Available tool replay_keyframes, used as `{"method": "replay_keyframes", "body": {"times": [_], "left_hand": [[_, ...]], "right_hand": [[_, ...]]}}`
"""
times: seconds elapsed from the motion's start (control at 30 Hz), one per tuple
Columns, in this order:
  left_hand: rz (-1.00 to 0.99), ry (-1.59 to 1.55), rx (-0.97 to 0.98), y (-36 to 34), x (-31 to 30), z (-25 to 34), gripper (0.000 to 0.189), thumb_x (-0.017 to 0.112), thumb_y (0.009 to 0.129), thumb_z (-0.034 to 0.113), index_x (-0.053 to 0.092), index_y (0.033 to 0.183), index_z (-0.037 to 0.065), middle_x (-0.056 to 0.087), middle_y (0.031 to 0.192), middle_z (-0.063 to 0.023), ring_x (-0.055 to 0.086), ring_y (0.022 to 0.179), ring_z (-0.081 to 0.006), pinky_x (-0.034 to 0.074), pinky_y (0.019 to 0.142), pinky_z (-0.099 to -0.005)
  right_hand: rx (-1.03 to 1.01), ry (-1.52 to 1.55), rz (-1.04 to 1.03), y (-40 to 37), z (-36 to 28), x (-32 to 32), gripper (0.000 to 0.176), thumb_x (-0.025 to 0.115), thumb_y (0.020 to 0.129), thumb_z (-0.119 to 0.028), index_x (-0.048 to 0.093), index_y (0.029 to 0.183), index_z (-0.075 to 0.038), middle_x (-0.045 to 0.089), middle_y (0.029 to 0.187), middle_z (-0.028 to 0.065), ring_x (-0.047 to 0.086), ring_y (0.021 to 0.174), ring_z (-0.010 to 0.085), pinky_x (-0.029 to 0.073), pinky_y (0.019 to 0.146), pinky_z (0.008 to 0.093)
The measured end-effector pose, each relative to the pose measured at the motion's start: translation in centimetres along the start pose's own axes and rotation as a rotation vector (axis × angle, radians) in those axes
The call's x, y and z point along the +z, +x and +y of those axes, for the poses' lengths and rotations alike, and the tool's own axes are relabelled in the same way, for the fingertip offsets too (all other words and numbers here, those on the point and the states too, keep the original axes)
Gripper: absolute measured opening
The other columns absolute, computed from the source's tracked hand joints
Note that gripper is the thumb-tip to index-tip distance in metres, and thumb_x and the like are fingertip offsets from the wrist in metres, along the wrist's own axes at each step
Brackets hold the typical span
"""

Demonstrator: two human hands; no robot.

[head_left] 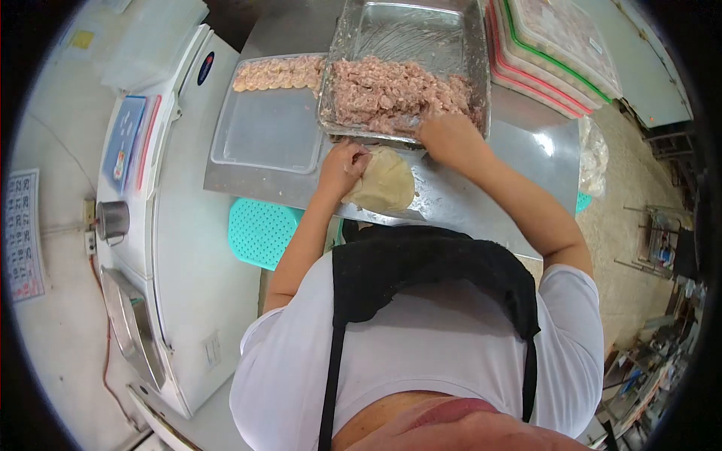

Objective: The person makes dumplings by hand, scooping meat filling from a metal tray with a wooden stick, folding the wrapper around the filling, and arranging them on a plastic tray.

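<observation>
My left hand (pixel 344 167) is closed at the left edge of pale, round dough wrappers (pixel 385 180), which look like a stack just in front of the metal tray. Its curled fingers hide that edge. My right hand (pixel 451 137) reaches over the near rim of the metal tray (pixel 406 30), against the ground meat (pixel 398 94); its fingertips are hidden. Meat fills the tray's near half, with smears on the bare far part. Left of the tray, a clear plastic lid or shallow box (pixel 267 135) carries rows of small filled dumplings (pixel 278 74) along its far side.
Stacked plastic boxes with red and green rims (pixel 556 45) stand at the right of the steel table (pixel 519 165). A plastic bag (pixel 593 158) hangs at its right edge. A turquoise perforated stool (pixel 263 231) sits below left, beside a white freezer (pixel 207 225).
</observation>
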State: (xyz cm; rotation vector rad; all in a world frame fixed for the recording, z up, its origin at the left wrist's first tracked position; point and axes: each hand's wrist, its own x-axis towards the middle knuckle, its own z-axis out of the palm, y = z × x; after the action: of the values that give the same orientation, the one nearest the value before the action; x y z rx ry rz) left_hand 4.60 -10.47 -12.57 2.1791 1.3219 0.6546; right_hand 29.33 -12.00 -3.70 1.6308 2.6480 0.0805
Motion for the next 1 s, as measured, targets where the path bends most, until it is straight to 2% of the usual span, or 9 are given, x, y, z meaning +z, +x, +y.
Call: {"method": "replay_keyframes", "body": {"times": [0.13, 0.3, 0.37, 0.53, 0.63, 0.7, 0.83, 0.93, 1.0], "left_hand": [[0.092, -0.099, -0.075, -1.0, -1.3, 1.3, 0.019, 0.063, 0.083, 0.02, 0.068, 0.088, 0.003, 0.063, 0.089, -0.0128, 0.061, 0.084, -0.0286, 0.048, 0.074, -0.0366], [0.273, -0.286, -0.184, -1.3, -1.9, 2.9, 0.018, 0.061, 0.089, 0.017, 0.064, 0.094, 0.001, 0.066, 0.091, -0.0084, 0.062, 0.078, -0.0177, 0.049, 0.071, -0.0325], [0.301, -1.484, -0.56, -0.6, -2.3, 3.2, 0.02, 0.059, 0.09, 0.012, 0.059, 0.106, 0.001, 0.067, 0.092, -0.0086, 0.061, 0.072, -0.0158, 0.05, 0.066, -0.0295], [0.21, -1.132, -0.382, -0.4, -4.9, 5.1, 0.032, 0.05, 0.096, 0.024, 0.052, 0.119, 0.002, 0.066, 0.094, -0.0136, 0.062, 0.074, -0.0143, 0.049, 0.062, -0.0247], [0.092, -1.211, -0.343, 0.3, -6.7, 4.9, 0.037, 0.047, 0.097, 0.03, 0.054, 0.119, 0.001, 0.066, 0.099, -0.0166, 0.063, 0.079, -0.0182, 0.051, 0.069, -0.029], [0.078, -0.466, -0.056, 1.3, -7.7, 5.0, 0.036, 0.048, 0.097, 0.029, 0.059, 0.114, -0.001, 0.065, 0.108, -0.0166, 0.065, 0.094, -0.0233, 0.05, 0.081, -0.0319], [-0.085, -0.815, -0.017, 2.0, -10.0, 5.7, 0.034, 0.049, 0.096, 0.029, 0.065, 0.107, 0.0, 0.065, 0.11, -0.0118, 0.063, 0.098, -0.023, 0.047, 0.088, -0.0321], [-0.446, -1.299, -0.117, 2.8, -10.9, 4.4, 0.033, 0.051, 0.095, 0.027, 0.067, 0.104, 0.0, 0.066, 0.11, -0.006, 0.064, 0.092, -0.0221, 0.048, 0.085, -0.0317], [0.044, -0.222, -0.049, 4.8, -9.6, 3.2, 0.031, 0.052, 0.095, 0.026, 0.065, 0.106, -0.001, 0.067, 0.107, -0.0089, 0.064, 0.089, -0.0238, 0.049, 0.083, -0.0335]], "right_hand": [[0.033, 0.006, -0.103, -0.5, 3.6, -4.4, 0.02, 0.055, 0.077, -0.016, 0.069, 0.072, -0.002, 0.067, 0.072, 0.0168, 0.068, 0.069, 0.0306, 0.054, 0.062, 0.0424], [0.022, 0.087, -0.001, 1.5, 1.8, 0.3, 0.023, 0.053, 0.083, -0.021, 0.069, 0.081, -0.005, 0.067, 0.081, 0.0164, 0.067, 0.078, 0.0325, 0.053, 0.067, 0.0449], [0.015, 0.201, 0.035, 1.7, 0.6, 2.2, 0.02, 0.055, 0.084, -0.022, 0.07, 0.084, -0.008, 0.068, 0.083, 0.015, 0.067, 0.081, 0.032, 0.053, 0.068, 0.0453], [0.043, 0.624, -0.086, 1.2, 4.0, 0.1, 0.025, 0.055, 0.085, -0.024, 0.068, 0.087, -0.002, 0.066, 0.083, 0.0174, 0.066, 0.085, 0.033, 0.051, 0.071, 0.0462], [0.097, 0.32, -0.18, 0.9, 4.4, -2.4, 0.027, 0.053, 0.088, -0.023, 0.068, 0.086, -0.001, 0.066, 0.082, 0.0203, 0.064, 0.084, 0.0381, 0.05, 0.076, 0.047], [0.167, 0.117, -0.258, 0.5, 3.2, -2.1, 0.028, 0.052, 0.088, -0.024, 0.067, 0.085, 0.0, 0.065, 0.081, 0.0211, 0.064, 0.083, 0.0386, 0.05, 0.076, 0.0462], [0.144, 0.316, -0.138, -0.6, 2.1, 0.4, 0.033, 0.052, 0.09, -0.028, 0.067, 0.084, 0.001, 0.064, 0.08, 0.023, 0.063, 0.078, 0.0387, 0.049, 0.072, 0.0456], [0.164, 0.546, -0.039, -2.3, 3.6, 1.6, 0.033, 0.052, 0.092, -0.028, 0.066, 0.088, 0.001, 0.064, 0.08, 0.022, 0.063, 0.077, 0.0367, 0.049, 0.071, 0.0435], [0.149, 0.653, 0.033, -2.4, 3.2, 0.9, 0.031, 0.051, 0.093, -0.026, 0.066, 0.091, 0.001, 0.065, 0.08, 0.0199, 0.064, 0.077, 0.0353, 0.05, 0.072, 0.0415]]}}
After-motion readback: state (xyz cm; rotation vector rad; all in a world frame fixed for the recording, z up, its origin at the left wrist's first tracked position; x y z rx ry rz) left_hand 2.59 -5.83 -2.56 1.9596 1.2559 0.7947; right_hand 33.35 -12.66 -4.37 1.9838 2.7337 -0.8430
